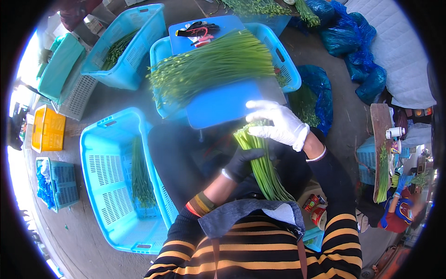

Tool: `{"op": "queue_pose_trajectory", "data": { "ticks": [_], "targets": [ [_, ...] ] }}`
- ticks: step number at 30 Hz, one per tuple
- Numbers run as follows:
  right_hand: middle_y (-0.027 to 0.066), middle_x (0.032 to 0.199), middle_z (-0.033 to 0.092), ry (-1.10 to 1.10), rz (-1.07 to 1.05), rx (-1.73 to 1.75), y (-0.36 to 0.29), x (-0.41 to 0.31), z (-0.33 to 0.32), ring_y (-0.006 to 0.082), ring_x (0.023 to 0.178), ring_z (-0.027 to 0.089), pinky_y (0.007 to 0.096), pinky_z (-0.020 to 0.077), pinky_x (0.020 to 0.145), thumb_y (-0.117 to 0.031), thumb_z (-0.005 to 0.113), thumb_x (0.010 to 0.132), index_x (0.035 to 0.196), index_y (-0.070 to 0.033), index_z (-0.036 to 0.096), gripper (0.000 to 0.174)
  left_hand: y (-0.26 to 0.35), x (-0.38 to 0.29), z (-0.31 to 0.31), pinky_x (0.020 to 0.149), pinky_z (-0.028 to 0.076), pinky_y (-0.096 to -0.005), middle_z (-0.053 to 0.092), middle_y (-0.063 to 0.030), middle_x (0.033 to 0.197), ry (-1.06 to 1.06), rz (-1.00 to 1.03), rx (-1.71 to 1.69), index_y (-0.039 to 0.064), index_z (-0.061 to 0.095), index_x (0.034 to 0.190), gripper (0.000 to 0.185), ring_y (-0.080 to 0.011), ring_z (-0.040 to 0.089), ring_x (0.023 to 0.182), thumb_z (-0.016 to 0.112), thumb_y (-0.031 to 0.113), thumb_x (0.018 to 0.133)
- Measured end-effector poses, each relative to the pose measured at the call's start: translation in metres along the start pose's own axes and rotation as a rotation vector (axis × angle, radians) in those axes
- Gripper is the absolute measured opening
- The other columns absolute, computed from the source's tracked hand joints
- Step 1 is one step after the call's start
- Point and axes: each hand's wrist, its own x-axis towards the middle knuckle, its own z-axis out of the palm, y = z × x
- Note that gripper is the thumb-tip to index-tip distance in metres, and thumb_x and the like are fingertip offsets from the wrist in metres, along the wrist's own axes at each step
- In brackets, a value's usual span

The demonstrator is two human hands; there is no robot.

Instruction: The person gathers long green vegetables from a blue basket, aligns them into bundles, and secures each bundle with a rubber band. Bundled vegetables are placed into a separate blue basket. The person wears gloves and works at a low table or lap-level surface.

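Observation:
My left hand (245,160), in a dark glove, is closed around a bundle of green flower stalks (263,171), its cut ends upward near my lap. My right hand (278,122), in a white glove, is at the top of that bundle with its fingers spread; whether it grips any stalks is unclear. Beyond my hands, a large pile of budded stalks (219,62) lies across a blue board (223,103), which rests on a light blue plastic basket (292,69). Dark, white and red gloves (200,31) lie on the board's far part.
At left stands a light blue basket (87,153) with a stalk bundle (141,178) inside. Another basket (139,52) with stalks is farther back, near a yellow crate (48,129). Blue plastic bags (341,35) lie at upper right. A co-worker (399,212) is beside a wooden plank (379,122) at right.

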Motion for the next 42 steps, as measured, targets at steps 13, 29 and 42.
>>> {"op": "queue_pose_trajectory", "data": {
  "ticks": [13, 29, 42],
  "targets": [
    [0.0077, 0.101, 0.076, 0.194, 0.050, 0.188, -0.008, 0.016, 0.011, 0.0164, 0.091, 0.073, 0.0306, 0.0577, 0.083, -0.008, 0.078, 0.088, 0.104, -0.002, 0.074, 0.017, 0.000, -0.006, -0.002, 0.079, 0.061, -0.0389, 0.070, -0.0119, 0.101, 0.101, 0.017, -0.012, 0.000, 0.061, 0.122, 0.046, -0.0248, 0.072, 0.088, 0.080, 0.017, 0.083],
    [0.0084, 0.101, 0.077, -0.081, 0.281, 0.507, 0.006, 0.016, 0.016, 0.0140, 0.093, 0.071, 0.0301, 0.0568, 0.087, -0.007, 0.079, 0.087, 0.106, 0.000, 0.075, 0.021, -0.002, -0.007, -0.010, 0.076, 0.063, -0.0386, 0.071, -0.0124, 0.097, 0.070, 0.018, -0.014, 0.000, 0.062, 0.120, 0.043, -0.0243, 0.074, 0.086, 0.080, 0.015, 0.085],
    [0.0029, 0.084, 0.072, 0.246, -0.301, -0.379, -0.002, 0.017, 0.033, 0.0225, 0.075, 0.073, 0.0331, 0.0581, 0.064, -0.012, 0.069, 0.092, 0.099, -0.013, 0.069, 0.007, 0.003, -0.008, -0.005, 0.077, 0.056, -0.0369, 0.066, -0.0114, 0.090, 0.109, 0.030, 0.099, 0.000, 0.063, 0.106, 0.039, -0.0231, 0.066, 0.080, 0.078, 0.028, 0.083]
  ]
}}
